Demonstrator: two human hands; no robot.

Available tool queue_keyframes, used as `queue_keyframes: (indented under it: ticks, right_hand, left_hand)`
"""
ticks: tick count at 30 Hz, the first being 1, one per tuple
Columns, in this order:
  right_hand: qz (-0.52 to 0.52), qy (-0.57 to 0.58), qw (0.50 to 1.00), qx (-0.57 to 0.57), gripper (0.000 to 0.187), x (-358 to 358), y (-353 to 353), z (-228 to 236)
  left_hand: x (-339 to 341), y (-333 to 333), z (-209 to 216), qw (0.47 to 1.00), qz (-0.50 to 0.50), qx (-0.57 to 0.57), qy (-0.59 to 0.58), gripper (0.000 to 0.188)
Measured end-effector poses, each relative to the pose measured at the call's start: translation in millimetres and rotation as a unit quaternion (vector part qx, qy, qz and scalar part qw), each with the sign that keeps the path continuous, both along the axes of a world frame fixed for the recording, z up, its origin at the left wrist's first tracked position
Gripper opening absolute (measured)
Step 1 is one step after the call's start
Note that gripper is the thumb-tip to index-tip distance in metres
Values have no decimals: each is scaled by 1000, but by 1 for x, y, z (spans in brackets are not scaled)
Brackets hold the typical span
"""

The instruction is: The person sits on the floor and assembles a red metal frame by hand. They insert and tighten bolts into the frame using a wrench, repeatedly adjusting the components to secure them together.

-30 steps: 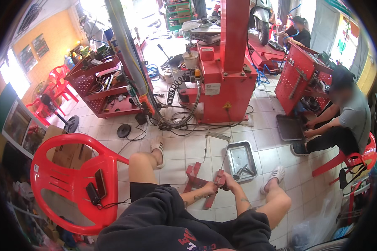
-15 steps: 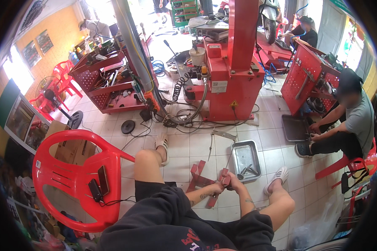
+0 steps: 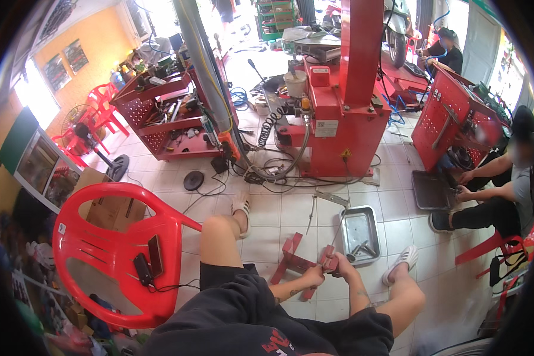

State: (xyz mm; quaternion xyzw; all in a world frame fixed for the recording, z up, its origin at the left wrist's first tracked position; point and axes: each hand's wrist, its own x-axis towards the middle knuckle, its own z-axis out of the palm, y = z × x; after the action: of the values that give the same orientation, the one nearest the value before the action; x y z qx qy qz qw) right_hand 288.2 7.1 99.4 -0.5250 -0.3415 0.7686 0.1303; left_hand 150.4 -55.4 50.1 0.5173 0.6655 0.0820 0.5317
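Between my knees, a red metal stand (image 3: 291,251) with angled bars sits on the tiled floor, and a red block-like clamp (image 3: 328,255) rises at its right end. My left hand (image 3: 314,275) is closed at the near left side of this clamp. Against its right side, my right hand (image 3: 342,267) is closed too. Whatever lies within my fingers is too small and hidden to name. A thin rod slants up from the clamp toward a silver metal tray (image 3: 359,221), which holds several dark metal parts (image 3: 362,249).
A red plastic chair (image 3: 173,237) bearing a phone and a black device stands at my left. Ahead are a red lift post (image 3: 344,136), cables and a red tool cart (image 3: 160,121). At right, a seated person (image 3: 510,184) works over a black tray (image 3: 430,188).
The whole view has shifted, so things appear further right and slightly lower. My hands stay at the red clamp. The seated person at right now sits closer to the picture's edge.
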Motion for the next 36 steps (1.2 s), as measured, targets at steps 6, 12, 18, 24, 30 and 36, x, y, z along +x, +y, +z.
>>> queue_keyframes:
  ticks: [6, 12, 18, 24, 30, 36]
  right_hand:
    - [-5, -21, 1000, -5, 34, -5, 0, 1]
    - [-3, -46, 999, 7, 36, -5, -4, 10]
    - [-16, -11, 999, 40, 37, -3, -3, -4]
    - [-7, -8, 1000, 19, 33, -13, -3, 9]
    - [-47, 221, 973, 46, 43, 12, 18, -111]
    - [42, 16, 999, 23, 35, -4, 13, -64]
  left_hand:
    - [-2, -1, 6, 999, 0, 20, 26, 36]
    - [-5, 6, -8, 997, -17, 68, 26, 38]
    - [0, -1, -21, 995, 81, 53, -25, 36]
    - [-4, -10, -36, 986, 110, 114, -46, 30]
    - [10, -14, -36, 984, 99, 79, -123, 40]
    - [11, -42, -44, 967, 179, 107, -143, 74]
